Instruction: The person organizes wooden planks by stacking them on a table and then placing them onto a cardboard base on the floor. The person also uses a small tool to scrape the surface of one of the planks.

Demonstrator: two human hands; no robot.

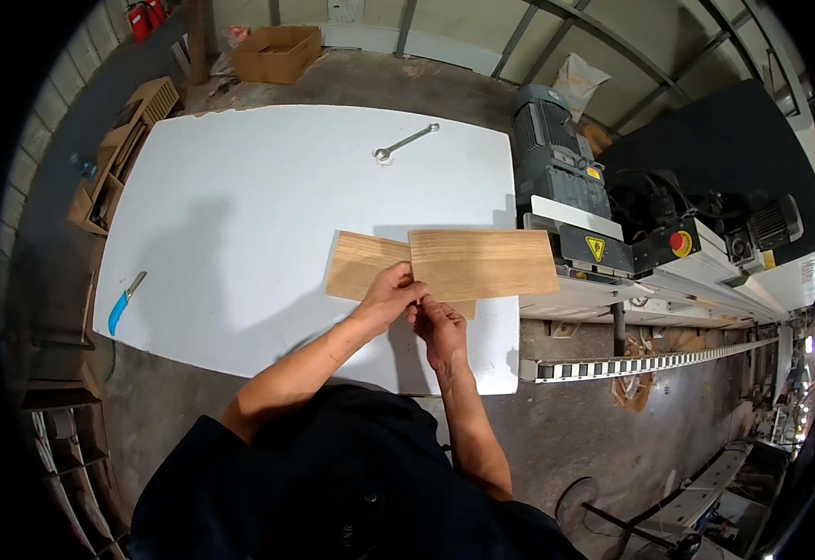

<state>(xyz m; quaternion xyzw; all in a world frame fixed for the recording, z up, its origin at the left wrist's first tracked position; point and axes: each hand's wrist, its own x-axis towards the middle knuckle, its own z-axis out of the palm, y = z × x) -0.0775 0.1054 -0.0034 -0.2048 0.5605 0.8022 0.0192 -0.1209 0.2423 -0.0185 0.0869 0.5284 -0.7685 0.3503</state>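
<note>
Two thin rectangular boards with brown wood grain overlap near the right side of the white tabletop. The upper wooden board (482, 261) covers much of the lower wooden board (365, 261), which shows at the left and along the bottom. My left hand (391, 297) is closed at the near left corner of the upper board, its fingers on the edge. Close against it, my right hand (443, 331) is bent in a pinch below the same corner, its fingertips meeting those of my left. Whatever lies between the right fingertips is hidden.
On the white table (239, 177) lie a wrench (407, 142) at the far side and a blue-handled knife (123, 308) at the left. A machine with a grey motor (557, 140) and a red stop button (681, 244) adjoins the right edge. Beyond stands a cardboard box (277, 56).
</note>
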